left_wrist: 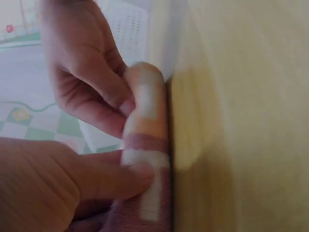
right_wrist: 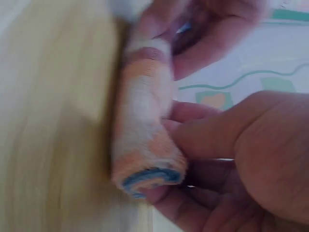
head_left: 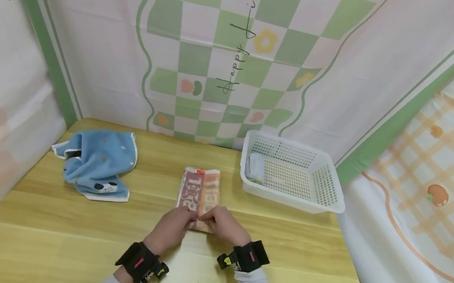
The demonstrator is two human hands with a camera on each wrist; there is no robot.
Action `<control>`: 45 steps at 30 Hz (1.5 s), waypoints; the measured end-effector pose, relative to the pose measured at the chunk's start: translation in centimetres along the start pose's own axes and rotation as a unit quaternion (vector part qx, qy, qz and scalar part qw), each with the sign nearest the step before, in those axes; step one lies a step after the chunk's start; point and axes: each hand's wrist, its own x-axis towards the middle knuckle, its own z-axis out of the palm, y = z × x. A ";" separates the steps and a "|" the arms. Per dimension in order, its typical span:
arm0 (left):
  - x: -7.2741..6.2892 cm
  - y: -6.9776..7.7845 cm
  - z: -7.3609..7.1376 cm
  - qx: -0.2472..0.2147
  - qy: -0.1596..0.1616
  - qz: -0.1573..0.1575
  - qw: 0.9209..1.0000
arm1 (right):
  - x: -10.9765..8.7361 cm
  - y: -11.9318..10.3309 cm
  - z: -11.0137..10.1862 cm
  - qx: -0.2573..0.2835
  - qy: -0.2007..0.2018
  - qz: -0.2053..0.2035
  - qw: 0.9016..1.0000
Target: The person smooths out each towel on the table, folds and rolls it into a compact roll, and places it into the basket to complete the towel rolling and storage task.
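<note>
A maroon and orange towel (head_left: 200,187) with pale lettering lies on the table in a long narrow strip. Its near end is wound into a roll, and the spiral edge of the roll (right_wrist: 145,116) shows a blue lining in the right wrist view. My left hand (head_left: 172,228) pinches the maroon side of this roll, thumb (left_wrist: 137,176) on top. On the orange end, my right hand (head_left: 227,225) grips the roll between thumb and fingers. Both hands work side by side, low over the table.
At the left back of the wooden table (head_left: 71,254) lies a crumpled blue towel (head_left: 100,160) with a dog print. A white plastic basket (head_left: 291,200) stands at the back right, with a small pale bundle (head_left: 256,167) inside. Printed curtains (head_left: 235,68) hang behind and at both sides.
</note>
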 end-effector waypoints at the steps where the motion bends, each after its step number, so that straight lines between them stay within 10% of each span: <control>1: 0.0 0.0 0.1 0.000 0.000 0.000 1.000 | -0.1 -0.1 -0.1 0.005 -0.008 0.005 1.000; 7: 1.0 -0.4 -0.2 -0.048 -0.042 -0.016 0.998 | -1.6 -2.8 -0.4 -0.100 0.034 0.000 0.994; 16: 2.8 -0.7 -1.3 -0.081 -0.078 -0.045 0.993 | -1.8 -3.7 1.5 -0.308 0.092 0.019 0.947; 23: 2.1 -0.3 -1.6 -0.045 -0.014 -0.034 0.998 | -0.1 -3.0 1.1 -0.297 0.078 0.024 0.952; 27: 1.0 -0.4 -1.8 0.028 0.031 -0.019 0.999 | 1.1 -3.4 0.7 -0.240 0.030 0.030 0.970; 34: 1.2 -0.8 -1.8 0.061 -0.008 0.006 0.998 | 1.5 -2.4 0.1 -0.103 -0.003 0.054 0.993; 40: 3.3 -1.2 -2.3 -0.003 -0.099 -0.053 0.994 | 0.8 -3.8 1.5 -0.235 0.122 0.061 0.962; 45: 4.1 -1.5 -2.5 -0.035 -0.130 -0.073 0.988 | 0.7 -4.3 2.5 -0.294 0.140 0.046 0.945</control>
